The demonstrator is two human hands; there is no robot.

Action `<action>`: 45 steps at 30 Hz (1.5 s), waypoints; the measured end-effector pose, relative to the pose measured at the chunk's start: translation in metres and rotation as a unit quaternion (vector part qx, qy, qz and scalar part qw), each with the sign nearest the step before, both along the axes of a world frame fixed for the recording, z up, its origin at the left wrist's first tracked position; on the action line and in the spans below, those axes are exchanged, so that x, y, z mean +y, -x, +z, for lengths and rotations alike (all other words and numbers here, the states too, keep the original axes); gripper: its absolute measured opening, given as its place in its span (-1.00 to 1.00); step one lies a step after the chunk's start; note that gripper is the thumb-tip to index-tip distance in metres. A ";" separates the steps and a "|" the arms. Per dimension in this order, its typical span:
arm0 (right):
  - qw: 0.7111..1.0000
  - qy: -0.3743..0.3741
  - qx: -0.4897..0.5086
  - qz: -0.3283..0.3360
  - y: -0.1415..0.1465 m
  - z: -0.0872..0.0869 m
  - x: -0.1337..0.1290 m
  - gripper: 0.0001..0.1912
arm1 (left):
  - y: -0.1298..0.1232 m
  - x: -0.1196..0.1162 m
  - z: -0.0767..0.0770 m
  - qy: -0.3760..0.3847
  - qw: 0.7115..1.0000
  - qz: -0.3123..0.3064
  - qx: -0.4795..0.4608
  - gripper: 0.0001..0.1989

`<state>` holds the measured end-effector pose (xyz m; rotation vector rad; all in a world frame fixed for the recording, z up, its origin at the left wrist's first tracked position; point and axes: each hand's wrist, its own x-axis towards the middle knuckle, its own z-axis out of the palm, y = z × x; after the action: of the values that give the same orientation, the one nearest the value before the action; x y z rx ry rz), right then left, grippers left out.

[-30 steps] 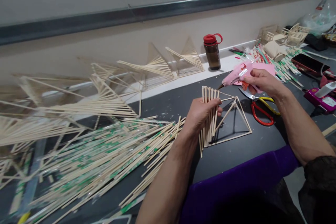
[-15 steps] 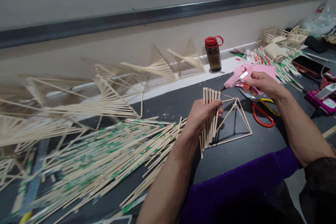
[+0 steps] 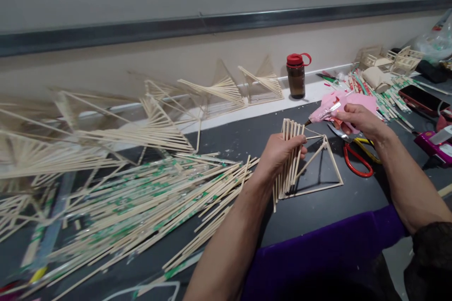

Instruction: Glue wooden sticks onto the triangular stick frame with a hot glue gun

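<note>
My left hand (image 3: 278,153) is closed around a row of thin wooden sticks on a stick frame (image 3: 314,190), thumb across the front. The frame's triangular part rests on the dark table to the right. My right hand (image 3: 358,120) grips a pink glue gun (image 3: 323,112) whose dark nozzle is at the top ends of the sticks. Whether the nozzle touches them I cannot tell. Pink paper (image 3: 367,103) lies behind the glue gun. Scissors (image 3: 356,157) with red and yellow handles lie below my right hand.
Loose wooden sticks and green-printed wrappers (image 3: 155,211) spread over the left of the table. Finished stick frames (image 3: 137,138) stand along the wall. A red-lidded bottle (image 3: 295,77) stands at the back. A phone (image 3: 422,99) and a purple device (image 3: 434,148) lie at right.
The view has shifted slightly, so most things appear a little further right. Both hands keep their hold, with the glue gun's nozzle still by the stick tops.
</note>
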<state>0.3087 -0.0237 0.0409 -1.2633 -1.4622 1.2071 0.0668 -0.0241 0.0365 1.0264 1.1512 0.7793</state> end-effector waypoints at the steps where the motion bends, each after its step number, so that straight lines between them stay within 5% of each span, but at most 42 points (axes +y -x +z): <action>1: 1.000 -0.001 -0.001 -0.002 0.001 0.000 0.000 -0.60 | 0.000 0.000 0.000 0.000 1.000 -0.001 -0.002 -0.89; 33: 0.999 -0.001 -0.043 -0.025 -0.002 0.003 -0.004 -0.58 | 0.000 0.000 0.001 -0.012 1.000 0.005 0.012 -0.88; 45: 0.995 -0.018 0.074 -0.057 -0.014 0.000 -0.002 -0.60 | 0.000 0.000 0.001 -0.024 0.999 0.010 0.041 -0.88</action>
<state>0.3226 -0.0254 0.0406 -1.1912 -1.2823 1.1670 0.0664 -0.0245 0.0377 1.0957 1.2191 0.7899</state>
